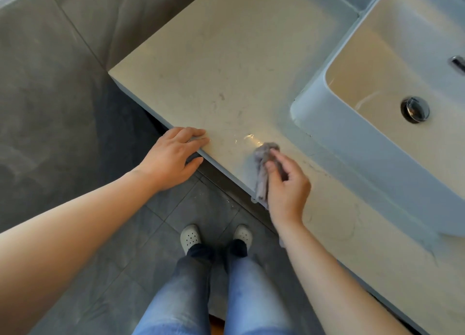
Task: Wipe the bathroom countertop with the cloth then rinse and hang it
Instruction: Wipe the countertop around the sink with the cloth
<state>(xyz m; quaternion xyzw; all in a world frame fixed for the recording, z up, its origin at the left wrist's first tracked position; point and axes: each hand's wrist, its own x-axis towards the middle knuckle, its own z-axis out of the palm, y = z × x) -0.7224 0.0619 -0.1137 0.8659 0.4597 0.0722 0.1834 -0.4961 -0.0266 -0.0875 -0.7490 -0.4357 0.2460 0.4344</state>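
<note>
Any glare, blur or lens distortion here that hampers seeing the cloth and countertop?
Head view: small glare streak on the countertop just beyond the cloth; cloth soft, slightly blurred in the right hand; wide-angle stretch toward the corners.

A soft grey cloth (264,168) is seen on a smooth, pale, stone-like countertop (226,65) with a shiny wet patch near its front edge, beside a glossy white sink (327,118) with a shiny metal drain (415,109).
</note>
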